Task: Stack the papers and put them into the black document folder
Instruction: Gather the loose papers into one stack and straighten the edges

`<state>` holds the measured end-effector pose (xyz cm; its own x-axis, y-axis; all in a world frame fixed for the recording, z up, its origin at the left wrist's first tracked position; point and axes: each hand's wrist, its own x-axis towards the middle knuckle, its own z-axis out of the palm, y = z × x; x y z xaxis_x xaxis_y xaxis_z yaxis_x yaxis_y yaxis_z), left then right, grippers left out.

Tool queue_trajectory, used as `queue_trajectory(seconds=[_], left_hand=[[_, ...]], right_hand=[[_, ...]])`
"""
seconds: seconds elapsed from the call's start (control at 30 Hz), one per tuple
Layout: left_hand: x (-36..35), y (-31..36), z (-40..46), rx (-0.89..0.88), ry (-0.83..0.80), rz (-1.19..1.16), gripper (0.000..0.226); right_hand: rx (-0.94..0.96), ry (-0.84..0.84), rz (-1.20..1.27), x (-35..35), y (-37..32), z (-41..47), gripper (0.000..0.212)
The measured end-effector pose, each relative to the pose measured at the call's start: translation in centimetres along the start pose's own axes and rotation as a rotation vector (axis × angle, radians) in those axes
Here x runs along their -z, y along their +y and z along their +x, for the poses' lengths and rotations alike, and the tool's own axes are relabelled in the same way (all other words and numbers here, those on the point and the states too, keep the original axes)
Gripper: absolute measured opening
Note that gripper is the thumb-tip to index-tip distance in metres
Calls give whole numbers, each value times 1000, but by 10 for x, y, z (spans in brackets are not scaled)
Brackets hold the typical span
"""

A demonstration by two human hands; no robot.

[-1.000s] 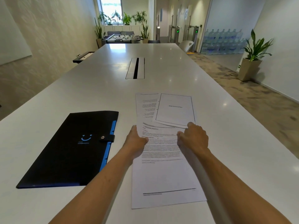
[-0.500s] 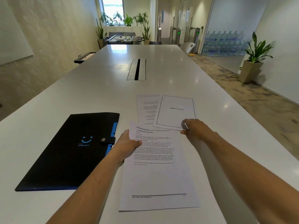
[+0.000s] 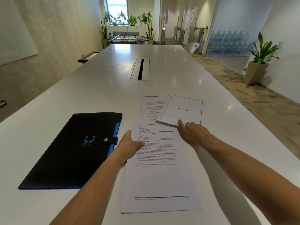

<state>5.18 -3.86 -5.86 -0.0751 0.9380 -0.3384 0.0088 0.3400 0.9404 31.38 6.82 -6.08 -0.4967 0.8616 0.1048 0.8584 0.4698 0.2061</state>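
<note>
A printed page headed "Industry Profile" [image 3: 160,172] lies nearest me on the white table [image 3: 68,98]. My left hand [image 3: 129,148] grips its left edge, thumb on top. Beyond it lie two more sheets: a text page [image 3: 151,109] and, overlapping it, a bordered "Bibliography" page [image 3: 183,109] whose near corner is lifted a little. My right hand [image 3: 193,132] pinches that near corner. The black document folder [image 3: 73,151] lies closed to the left, with a blue smiley logo, a snap tab and blue edges.
A cable slot [image 3: 140,69] is set into the table's middle, farther back. The table's right edge runs past my right arm, with carpeted floor and a potted plant [image 3: 259,62] beyond. A wall runs along the left side.
My left hand has pulled the near page toward me and left, off the other two sheets. My right hand left that page, reached forward and took the Bibliography page's near corner.
</note>
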Motion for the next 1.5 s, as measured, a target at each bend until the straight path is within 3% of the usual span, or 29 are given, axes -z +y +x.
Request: queue_trajectory(seconds=[0.17,0.33,0.5,0.6,0.73,0.83,0.9,1.0,1.07,1.13,1.27,1.37,1.5], left_hand=[[-1,2,-2,7,11,-8,38],[-2,4,-3,22,39,20,41],[-1,4,-4,55,40,8,36],[-1,5,-3,65,91,30,27],[0,10,-1,76,156,-10,33],[3,13,0,188,118,-123,62],[1,15,-3,217,111,-39,86],[-4,13,-8,119,175,98,78],[-8,11,-8,85,182,114,65],[-8,10,-7,68,194,133,64],[-7,11,-7,57,191,110,76],[-8,10,-7,44,192,120,62],[-11,11,-10,32,213,153,64]], right_hand=[[-133,79,48,8,-3,-6,25],[-171,171,168,40,-11,-24,43],[-43,312,167,52,-52,-67,63],[96,430,151,37,-79,-98,46],[197,349,94,15,-103,-131,49],[259,292,75,14,-102,-141,50],[292,243,107,21,-99,-141,47],[374,54,220,39,-94,-139,28],[278,-91,360,49,-83,-129,42],[66,-73,537,55,-70,-113,63],[-387,170,701,47,-41,-57,43],[-598,102,674,37,-19,-12,46],[-681,15,683,27,-10,26,39]])
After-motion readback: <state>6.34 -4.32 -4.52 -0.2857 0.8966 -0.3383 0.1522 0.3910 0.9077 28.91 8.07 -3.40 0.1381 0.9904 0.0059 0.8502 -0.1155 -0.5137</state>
